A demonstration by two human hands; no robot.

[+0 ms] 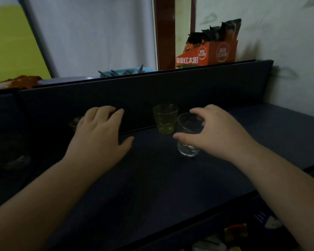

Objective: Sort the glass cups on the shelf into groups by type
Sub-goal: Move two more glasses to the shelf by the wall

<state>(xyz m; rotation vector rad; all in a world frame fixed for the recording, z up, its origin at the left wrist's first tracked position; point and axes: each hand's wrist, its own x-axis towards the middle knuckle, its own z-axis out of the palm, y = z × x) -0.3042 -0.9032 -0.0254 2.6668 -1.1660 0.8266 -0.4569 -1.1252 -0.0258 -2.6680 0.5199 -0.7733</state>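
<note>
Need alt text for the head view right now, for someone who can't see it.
The right hand grips a clear glass cup on the dark shelf, beside a yellow-tinted glass cup. The left hand hovers open to the left.

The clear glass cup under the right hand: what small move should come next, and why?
Probably lift the clear glass cup slightly and carry it away from the yellow-green cup. The right hand already curls round its rim, the two cups stand almost touching, and they look like different types. The left hand hovers open, holding nothing.
</note>
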